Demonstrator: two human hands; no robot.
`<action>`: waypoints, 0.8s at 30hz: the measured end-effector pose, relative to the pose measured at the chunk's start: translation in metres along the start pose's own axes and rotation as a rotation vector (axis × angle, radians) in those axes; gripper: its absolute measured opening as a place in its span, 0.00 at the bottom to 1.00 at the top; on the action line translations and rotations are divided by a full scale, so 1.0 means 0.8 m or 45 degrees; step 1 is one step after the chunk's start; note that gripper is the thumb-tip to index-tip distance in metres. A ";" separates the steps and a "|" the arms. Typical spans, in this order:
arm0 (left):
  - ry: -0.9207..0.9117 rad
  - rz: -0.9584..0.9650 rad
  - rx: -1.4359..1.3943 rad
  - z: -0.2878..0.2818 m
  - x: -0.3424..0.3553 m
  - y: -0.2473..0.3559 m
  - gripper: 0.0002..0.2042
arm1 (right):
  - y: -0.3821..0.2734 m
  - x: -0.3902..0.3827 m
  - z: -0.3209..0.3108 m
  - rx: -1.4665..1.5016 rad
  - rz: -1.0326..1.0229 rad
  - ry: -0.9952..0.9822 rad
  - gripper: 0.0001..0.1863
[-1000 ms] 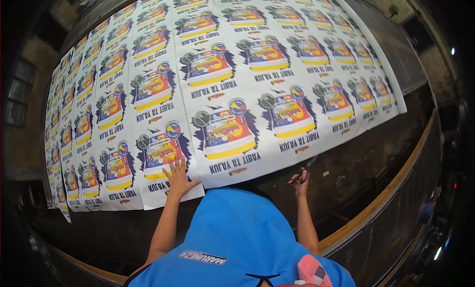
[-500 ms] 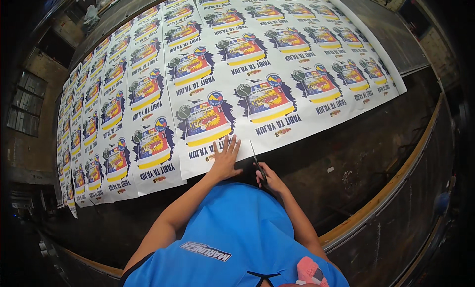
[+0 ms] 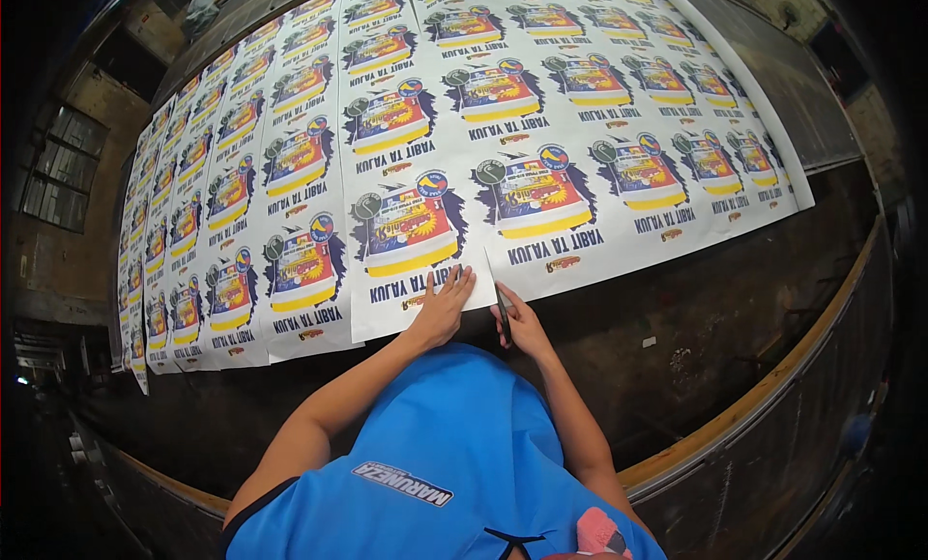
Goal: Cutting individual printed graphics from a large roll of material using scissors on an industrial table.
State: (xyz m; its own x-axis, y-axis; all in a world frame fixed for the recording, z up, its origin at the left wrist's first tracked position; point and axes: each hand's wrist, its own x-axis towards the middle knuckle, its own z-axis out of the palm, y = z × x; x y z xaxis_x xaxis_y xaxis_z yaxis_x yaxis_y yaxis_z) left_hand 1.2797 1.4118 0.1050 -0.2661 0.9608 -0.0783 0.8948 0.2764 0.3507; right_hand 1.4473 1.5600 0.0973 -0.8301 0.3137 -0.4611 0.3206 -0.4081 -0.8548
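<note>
gripping scissors (image 3: pixel 503 315) in the right hand (image 3: pixel 523 325), pointing them forward over the near edge of the printed sheet (image 3: pixel 527 276), just right of the flat, unclenched left hand (image 3: pixel 442 314).

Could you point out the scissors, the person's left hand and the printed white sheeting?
Scissors (image 3: pixel 501 307): head view, on the black handle.
Left hand (image 3: pixel 442 314): head view, on its back.
Printed white sheeting (image 3: pixel 450 149): head view, on blank white between two prints.

The left hand (image 3: pixel 443 304) rests on printed sheeting (image 3: pixel 449 154), the right hand (image 3: pixel 523 325) holding scissors (image 3: pixel 502 311) at its edge.
</note>
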 end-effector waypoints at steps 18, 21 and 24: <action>-0.651 -0.133 -1.313 -0.128 0.031 -0.112 0.25 | -0.125 0.324 0.012 -0.247 -0.204 0.070 0.31; -0.784 -0.441 -1.480 -0.129 0.022 -0.141 0.31 | -0.161 0.375 0.021 -0.228 -0.163 0.083 0.31; -0.881 -0.604 -1.736 -0.144 0.022 -0.166 0.33 | -0.179 0.438 -0.001 -0.447 -0.195 0.113 0.32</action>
State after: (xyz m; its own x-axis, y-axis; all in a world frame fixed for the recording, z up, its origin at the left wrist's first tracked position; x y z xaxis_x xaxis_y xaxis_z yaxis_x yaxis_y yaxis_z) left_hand 1.1151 1.3894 0.1644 0.1314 0.7280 -0.6728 -0.2921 0.6770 0.6755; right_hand 1.1105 1.7289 0.0575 -0.8425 0.4277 -0.3276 0.3455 -0.0376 -0.9377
